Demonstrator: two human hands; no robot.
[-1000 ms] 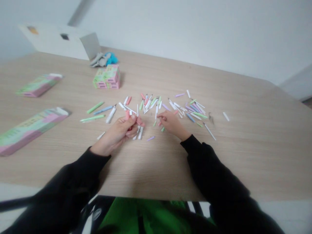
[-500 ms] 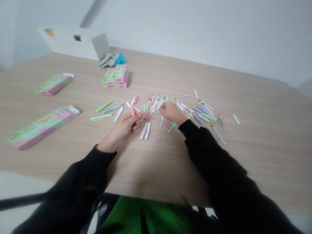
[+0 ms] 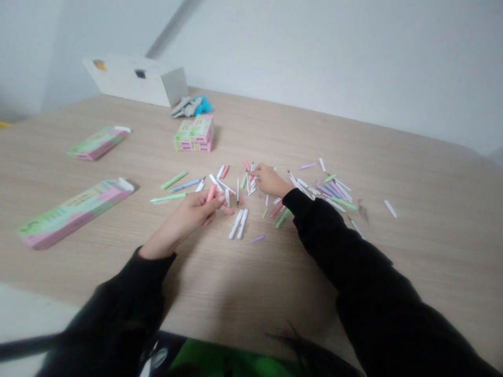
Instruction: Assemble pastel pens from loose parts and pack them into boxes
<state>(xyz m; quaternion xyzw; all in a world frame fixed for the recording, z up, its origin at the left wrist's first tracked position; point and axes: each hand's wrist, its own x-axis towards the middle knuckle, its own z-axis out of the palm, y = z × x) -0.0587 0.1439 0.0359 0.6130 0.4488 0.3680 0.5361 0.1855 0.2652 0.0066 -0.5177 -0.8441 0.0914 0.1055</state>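
Two hands: left [image 3: 193, 212] curled around pink tube [image 3: 211, 192], right [image 3: 270, 180] farther forward.

The pen parts [image 3: 243, 224] are white, pink, green, blue and purple, the table [image 3: 432, 235] wood-grained beige.

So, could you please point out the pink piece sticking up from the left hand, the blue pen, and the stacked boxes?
Pink piece [image 3: 211, 192]: head view, on its exposed upper part.
Blue pen [image 3: 185, 185]: head view, on the middle of its barrel.
Stacked boxes [image 3: 194, 134]: head view, on their patterned upper surface.
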